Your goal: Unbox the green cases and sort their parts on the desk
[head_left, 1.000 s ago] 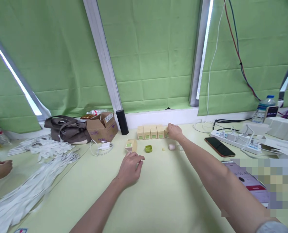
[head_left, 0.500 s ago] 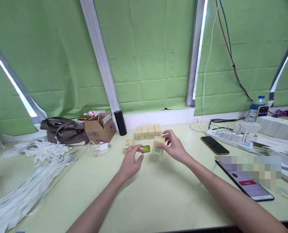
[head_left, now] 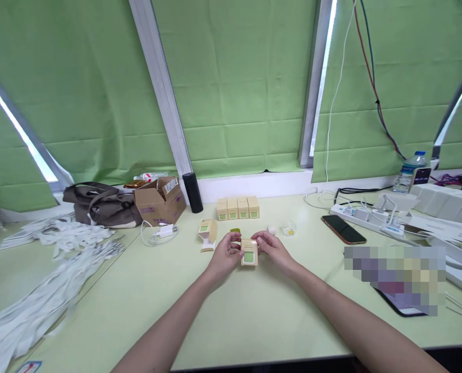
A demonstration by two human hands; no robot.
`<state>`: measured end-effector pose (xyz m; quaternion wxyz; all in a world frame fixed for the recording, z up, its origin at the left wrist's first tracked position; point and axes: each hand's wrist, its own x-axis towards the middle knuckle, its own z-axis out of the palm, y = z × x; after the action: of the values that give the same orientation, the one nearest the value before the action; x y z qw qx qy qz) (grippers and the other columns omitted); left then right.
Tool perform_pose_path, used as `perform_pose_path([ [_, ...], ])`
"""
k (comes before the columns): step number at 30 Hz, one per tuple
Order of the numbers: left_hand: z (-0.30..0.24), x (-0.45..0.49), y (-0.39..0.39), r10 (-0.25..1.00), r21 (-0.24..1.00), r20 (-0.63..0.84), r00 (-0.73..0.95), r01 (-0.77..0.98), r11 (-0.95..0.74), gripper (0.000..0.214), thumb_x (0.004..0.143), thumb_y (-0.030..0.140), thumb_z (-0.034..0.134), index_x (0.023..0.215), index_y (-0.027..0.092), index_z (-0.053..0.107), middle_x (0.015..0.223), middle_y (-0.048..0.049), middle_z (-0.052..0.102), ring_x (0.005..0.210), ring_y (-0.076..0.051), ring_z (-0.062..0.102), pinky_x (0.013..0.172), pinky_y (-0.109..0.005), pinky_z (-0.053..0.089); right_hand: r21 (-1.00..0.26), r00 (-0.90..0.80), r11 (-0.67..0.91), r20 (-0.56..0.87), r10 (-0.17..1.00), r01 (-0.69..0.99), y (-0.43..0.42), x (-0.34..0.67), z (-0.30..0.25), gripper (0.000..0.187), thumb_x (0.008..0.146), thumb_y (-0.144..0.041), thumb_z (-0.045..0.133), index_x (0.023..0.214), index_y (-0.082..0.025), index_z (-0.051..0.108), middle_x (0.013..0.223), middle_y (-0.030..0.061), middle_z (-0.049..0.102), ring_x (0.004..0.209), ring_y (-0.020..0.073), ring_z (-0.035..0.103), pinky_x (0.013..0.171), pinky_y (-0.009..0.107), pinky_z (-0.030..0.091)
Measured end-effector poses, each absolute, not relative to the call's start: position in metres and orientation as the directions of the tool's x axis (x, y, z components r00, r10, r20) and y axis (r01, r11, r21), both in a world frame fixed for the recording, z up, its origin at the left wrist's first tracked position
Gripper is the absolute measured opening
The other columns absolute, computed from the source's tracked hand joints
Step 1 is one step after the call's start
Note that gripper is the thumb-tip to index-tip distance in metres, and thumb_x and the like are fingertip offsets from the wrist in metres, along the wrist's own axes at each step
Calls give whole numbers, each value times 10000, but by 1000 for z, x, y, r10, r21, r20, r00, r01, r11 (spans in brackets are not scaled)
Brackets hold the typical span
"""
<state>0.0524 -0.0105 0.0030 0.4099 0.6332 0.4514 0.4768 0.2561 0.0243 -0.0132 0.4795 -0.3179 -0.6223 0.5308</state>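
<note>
Between my two hands stands a small tan cardboard box (head_left: 249, 252) with a green square on its front. My left hand (head_left: 227, 254) grips its left side, and my right hand (head_left: 274, 249) has its fingers on the upper right edge. Just behind the box, partly hidden, is a small green object (head_left: 235, 231). To the left, an opened tan box (head_left: 207, 233) lies with a flap out toward me. Several matching boxes (head_left: 237, 208) stand in a row farther back. Behind my right hand are a small white piece (head_left: 271, 229) and a clear plastic item (head_left: 289, 229).
On the left lie white straps (head_left: 65, 290), a grey bag (head_left: 102, 207), a cardboard carton (head_left: 161, 202) and a white charger with cable (head_left: 166, 231). A black cylinder (head_left: 192, 192) stands by the wall. To the right are a phone (head_left: 344, 229), a power strip (head_left: 365, 216) and a water bottle (head_left: 409, 173).
My right hand has brought the tan box closer to me, and my left hand has moved from the green object onto the box. The opened box, white piece and clear item now show.
</note>
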Motion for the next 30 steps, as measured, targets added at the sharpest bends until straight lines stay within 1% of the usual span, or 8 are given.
perform_pose_path([
  [4, -1, 50, -13, 962, 963, 238, 134, 99, -252, 500, 811, 334, 787, 1235, 200, 558, 1219, -122, 640, 1023, -215, 654, 933, -391, 555, -956, -360, 275, 293, 886, -102, 20, 257, -17, 450, 795, -457, 773, 1156, -234, 621, 1178, 83, 681, 1037, 231, 666, 870, 389, 575],
  [9, -1, 50, -17, 956, 956, 269, 116, 90, -279, 575, 782, 312, 824, 1272, 209, 542, 1192, -111, 635, 1035, -224, 640, 923, -389, 537, -946, -363, 322, 311, 879, -30, 17, 260, -18, 466, 788, -253, 698, 1239, -243, 580, 1259, 89, 647, 1058, 221, 666, 922, 411, 561],
  [13, 0, 51, -22, 940, 922, 323, 110, 190, -339, 589, 774, 258, 821, 1296, 228, 549, 1250, -106, 623, 1056, -224, 635, 923, -383, 524, -884, -281, 436, 380, 881, 171, 18, 266, -18, 437, 807, -211, 634, 1240, -253, 592, 1241, 85, 620, 1056, 231, 644, 848, 393, 561],
  [15, 1, 49, -23, 934, 908, 346, 87, 220, -357, 513, 804, 245, 775, 1272, 221, 565, 1226, -104, 636, 1057, -222, 638, 928, -383, 519, -834, -236, 475, 420, 876, 280, 19, 268, -19, 364, 823, -206, 602, 1185, -246, 603, 1114, 69, 629, 986, 231, 631, 754, 359, 539],
  [20, -1, 46, -18, 926, 898, 378, -6, 244, -366, 356, 812, 156, 653, 1160, 199, 594, 1108, -81, 679, 925, -181, 670, 884, -359, 532, -821, -292, 466, 381, 877, 329, 18, 269, -21, 417, 807, -137, 543, 1207, -257, 550, 833, -19, 641, 759, 190, 629, 659, 301, 476],
  [23, -3, 46, -16, 927, 908, 373, -26, 213, -360, 363, 778, 110, 609, 1130, 196, 590, 1084, -69, 677, 859, -159, 684, 868, -354, 552, -820, -316, 472, 377, 871, 322, 16, 269, -21, 473, 796, -124, 542, 1244, -273, 514, 845, -25, 679, 764, 187, 660, 656, 286, 474],
  [26, -4, 48, -16, 944, 935, 328, -34, 154, -320, 389, 750, 89, 566, 1123, 198, 572, 1040, -54, 667, 781, -156, 702, 805, -353, 574, -839, -293, 448, 365, 884, 308, 15, 269, -20, 538, 782, -94, 513, 1282, -288, 470, 989, 3, 729, 821, 184, 701, 679, 284, 490],
  [30, -3, 49, -17, 933, 919, 352, -81, 220, -327, 362, 752, 77, 544, 1089, 202, 581, 1016, -52, 674, 777, -161, 703, 790, -347, 562, -833, -285, 450, 368, 885, 321, 15, 272, -17, 612, 733, -53, 494, 1296, -290, 465, 1132, 35, 733, 850, 180, 694, 685, 284, 498],
])
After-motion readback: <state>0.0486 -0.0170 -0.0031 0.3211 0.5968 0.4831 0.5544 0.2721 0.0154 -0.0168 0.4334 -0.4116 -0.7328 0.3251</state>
